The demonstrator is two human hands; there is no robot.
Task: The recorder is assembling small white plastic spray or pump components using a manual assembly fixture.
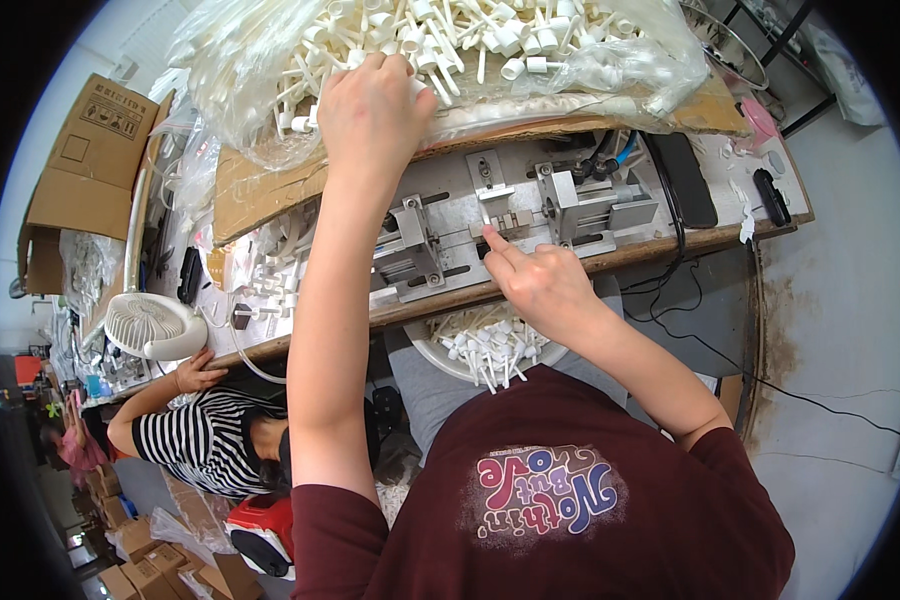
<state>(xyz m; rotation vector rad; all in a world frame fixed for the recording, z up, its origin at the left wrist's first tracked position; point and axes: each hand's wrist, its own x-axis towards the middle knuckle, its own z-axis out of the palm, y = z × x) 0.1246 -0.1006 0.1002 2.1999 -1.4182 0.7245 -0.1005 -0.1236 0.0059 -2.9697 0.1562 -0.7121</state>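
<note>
My left hand [375, 112] reaches over the near edge of a pile of white plastic pieces [510, 35], each with a cup-like head and a thin stem. Its fingers are bent and closed among them; their tips and whatever they hold are hidden. My right hand [545, 278] is at the middle of a metal fixture [560, 205] on the bench. Its index finger is stretched out to a small block [513, 222] in the fixture, while other fingers curl under. I see nothing held in it. A bowl [440, 362] of similar white pieces [495, 345] rests at my lap.
Cardboard [270, 190] and clear plastic lie under the pile. On the right are a black phone [685, 180], cables [660, 290] and a black tool [770, 197]. A white fan [155, 325] stands left, near a co-worker in a striped shirt [200, 440].
</note>
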